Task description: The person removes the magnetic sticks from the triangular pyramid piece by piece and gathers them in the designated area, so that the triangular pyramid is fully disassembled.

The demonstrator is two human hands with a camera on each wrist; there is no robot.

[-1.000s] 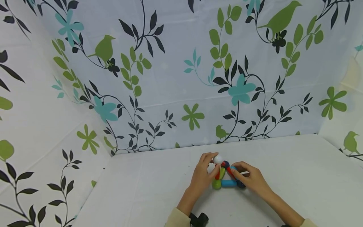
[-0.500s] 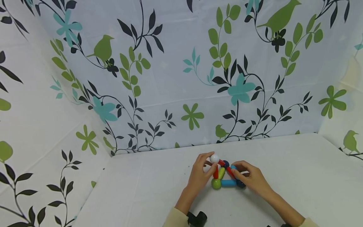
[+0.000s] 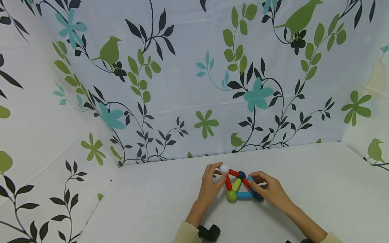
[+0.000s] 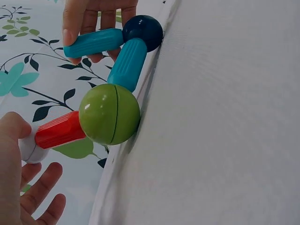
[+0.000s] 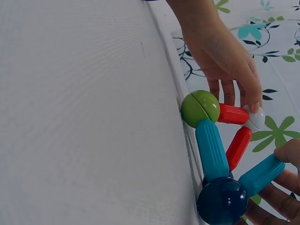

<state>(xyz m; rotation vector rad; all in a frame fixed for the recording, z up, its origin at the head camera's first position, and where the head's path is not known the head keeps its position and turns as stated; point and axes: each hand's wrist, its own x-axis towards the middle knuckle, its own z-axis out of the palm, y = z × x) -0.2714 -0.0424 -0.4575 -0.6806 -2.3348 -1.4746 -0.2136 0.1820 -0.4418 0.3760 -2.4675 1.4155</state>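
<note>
My left hand (image 3: pixel 206 185) pinches a white ball (image 3: pixel 224 168) between thumb and fingers, raised above the table. From that ball one red rod (image 3: pixel 228 182) slopes down to a green ball (image 3: pixel 232 196), and another red rod (image 3: pixel 233 172) runs to a dark blue ball (image 3: pixel 241 175) behind. My right hand (image 3: pixel 271 190) pinches the free upper end of a blue rod (image 5: pixel 262 175), which rises from the front dark blue ball (image 5: pixel 222 201). A second blue rod (image 3: pixel 244 195) joins this ball to the green one. A lime rod (image 3: pixel 237 185) and a third red rod (image 3: pixel 247 184) complete the visible frame.
The white table (image 3: pixel 164 202) extends to both sides of the pieces. Behind it hangs a cloth wall (image 3: pixel 182 84) printed with leaves and birds. A black device (image 3: pixel 209 233) sits at the left wrist.
My left hand has moved left with the white ball, swinging its red rods leftward and showing more of the one to the back ball. The right hand has stayed almost still.
</note>
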